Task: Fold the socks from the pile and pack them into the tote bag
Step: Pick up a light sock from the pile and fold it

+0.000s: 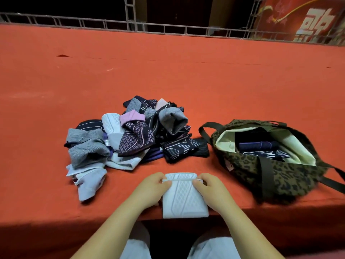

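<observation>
A white sock (183,199) with a diamond pattern lies folded at the near edge of the red table. My left hand (152,189) pinches its upper left edge and my right hand (210,191) pinches its upper right edge. Beyond it, the sock pile (130,141) holds several grey, white, pink and dark patterned socks in a heap. The leopard-print tote bag (291,176) lies open to the right, its pale lining showing. Dark folded socks (261,148) sit inside it.
The red table cloth (168,75) stretches wide behind the pile. A metal railing (149,28) runs along the far edge, with a red banner (308,21) at the back right. The bag's dark straps (334,182) trail toward the right. My knees show below the table edge.
</observation>
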`<state>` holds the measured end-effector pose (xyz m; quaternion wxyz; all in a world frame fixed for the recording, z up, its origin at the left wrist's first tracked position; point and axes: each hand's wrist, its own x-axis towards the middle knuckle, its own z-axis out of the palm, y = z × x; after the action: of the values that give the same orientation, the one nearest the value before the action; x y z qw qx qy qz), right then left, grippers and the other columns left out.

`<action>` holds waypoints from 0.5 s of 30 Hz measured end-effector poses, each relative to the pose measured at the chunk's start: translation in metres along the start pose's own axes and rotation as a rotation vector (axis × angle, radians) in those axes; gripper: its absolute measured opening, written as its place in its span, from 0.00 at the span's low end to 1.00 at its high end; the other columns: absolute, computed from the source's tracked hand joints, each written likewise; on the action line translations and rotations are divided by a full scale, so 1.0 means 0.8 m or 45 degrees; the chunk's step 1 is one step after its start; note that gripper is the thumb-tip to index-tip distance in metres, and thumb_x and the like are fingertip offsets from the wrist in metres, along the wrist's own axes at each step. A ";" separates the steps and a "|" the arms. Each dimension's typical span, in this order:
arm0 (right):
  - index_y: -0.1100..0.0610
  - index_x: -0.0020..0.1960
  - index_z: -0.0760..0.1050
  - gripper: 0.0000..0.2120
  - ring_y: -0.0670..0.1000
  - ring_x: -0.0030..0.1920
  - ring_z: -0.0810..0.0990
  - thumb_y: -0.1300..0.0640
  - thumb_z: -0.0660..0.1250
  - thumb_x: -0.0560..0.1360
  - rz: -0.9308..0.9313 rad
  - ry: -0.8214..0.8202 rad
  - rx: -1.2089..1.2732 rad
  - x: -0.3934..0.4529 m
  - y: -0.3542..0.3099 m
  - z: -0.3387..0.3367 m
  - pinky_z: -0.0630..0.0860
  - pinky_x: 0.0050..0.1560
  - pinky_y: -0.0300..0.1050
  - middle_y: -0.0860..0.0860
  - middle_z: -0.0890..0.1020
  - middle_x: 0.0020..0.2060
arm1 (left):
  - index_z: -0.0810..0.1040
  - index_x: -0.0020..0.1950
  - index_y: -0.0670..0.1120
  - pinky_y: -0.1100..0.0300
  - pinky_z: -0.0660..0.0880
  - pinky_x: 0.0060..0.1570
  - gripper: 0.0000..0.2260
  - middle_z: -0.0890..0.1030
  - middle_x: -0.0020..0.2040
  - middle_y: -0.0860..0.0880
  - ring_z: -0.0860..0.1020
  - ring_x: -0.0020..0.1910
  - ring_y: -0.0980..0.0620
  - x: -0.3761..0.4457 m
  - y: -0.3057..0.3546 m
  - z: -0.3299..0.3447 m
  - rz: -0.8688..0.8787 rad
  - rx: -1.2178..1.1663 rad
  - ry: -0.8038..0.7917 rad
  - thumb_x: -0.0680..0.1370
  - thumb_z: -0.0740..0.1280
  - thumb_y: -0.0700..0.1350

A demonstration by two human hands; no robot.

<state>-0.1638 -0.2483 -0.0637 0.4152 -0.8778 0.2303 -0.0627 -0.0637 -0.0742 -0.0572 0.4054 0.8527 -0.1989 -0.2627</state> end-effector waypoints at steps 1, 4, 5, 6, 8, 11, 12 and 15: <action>0.54 0.37 0.74 0.09 0.44 0.35 0.72 0.54 0.64 0.75 -0.015 0.005 -0.013 0.005 0.000 0.000 0.67 0.37 0.41 0.46 0.76 0.33 | 0.72 0.39 0.50 0.57 0.71 0.36 0.07 0.74 0.36 0.52 0.73 0.35 0.52 0.006 -0.001 -0.002 0.053 0.097 0.049 0.77 0.64 0.49; 0.49 0.35 0.71 0.11 0.47 0.41 0.73 0.53 0.64 0.76 -0.036 0.022 -0.079 0.023 0.006 0.005 0.67 0.39 0.41 0.46 0.74 0.38 | 0.72 0.37 0.51 0.56 0.68 0.40 0.09 0.76 0.38 0.53 0.74 0.40 0.51 0.020 0.002 -0.005 0.106 0.330 0.180 0.75 0.65 0.52; 0.45 0.33 0.68 0.13 0.46 0.42 0.72 0.53 0.64 0.76 -0.054 0.038 -0.126 0.028 0.007 0.007 0.66 0.40 0.41 0.46 0.73 0.38 | 0.71 0.37 0.51 0.56 0.68 0.40 0.09 0.77 0.38 0.53 0.75 0.41 0.51 0.025 0.002 -0.005 0.092 0.376 0.207 0.75 0.65 0.52; 0.44 0.32 0.66 0.15 0.46 0.41 0.72 0.52 0.64 0.76 -0.063 0.046 -0.177 0.032 0.010 0.009 0.66 0.41 0.42 0.45 0.71 0.39 | 0.71 0.37 0.51 0.56 0.68 0.40 0.10 0.76 0.38 0.53 0.75 0.41 0.51 0.029 0.001 -0.004 0.069 0.398 0.215 0.74 0.66 0.53; 0.44 0.33 0.66 0.13 0.45 0.41 0.72 0.50 0.63 0.76 -0.057 0.008 -0.271 0.039 0.010 0.006 0.67 0.41 0.44 0.43 0.71 0.41 | 0.71 0.39 0.51 0.56 0.70 0.41 0.09 0.76 0.38 0.54 0.75 0.42 0.51 0.040 0.002 -0.003 0.029 0.398 0.180 0.71 0.69 0.53; 0.47 0.45 0.71 0.06 0.45 0.41 0.73 0.49 0.68 0.73 -0.060 -0.154 -0.205 0.047 0.006 -0.009 0.68 0.40 0.42 0.44 0.74 0.42 | 0.75 0.48 0.51 0.58 0.71 0.46 0.12 0.76 0.43 0.56 0.76 0.46 0.53 0.052 0.007 -0.007 0.020 0.410 0.039 0.69 0.72 0.53; 0.47 0.49 0.72 0.10 0.44 0.40 0.73 0.49 0.70 0.71 -0.050 -0.253 -0.172 0.049 0.003 -0.016 0.68 0.40 0.41 0.45 0.75 0.41 | 0.76 0.48 0.51 0.58 0.71 0.45 0.11 0.76 0.42 0.56 0.75 0.44 0.53 0.055 0.009 -0.008 0.041 0.386 -0.014 0.69 0.72 0.52; 0.49 0.49 0.76 0.09 0.43 0.36 0.70 0.53 0.73 0.70 -0.116 -0.508 -0.217 0.054 -0.010 -0.037 0.66 0.38 0.40 0.44 0.73 0.36 | 0.78 0.41 0.49 0.60 0.69 0.38 0.05 0.76 0.34 0.56 0.73 0.35 0.56 0.059 0.018 -0.011 0.181 0.142 -0.130 0.71 0.72 0.48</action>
<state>-0.1311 -0.2841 -0.0420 0.3737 -0.9142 0.1082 0.1135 -0.0234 -0.1034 -0.0545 0.3644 0.8431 -0.2936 -0.2651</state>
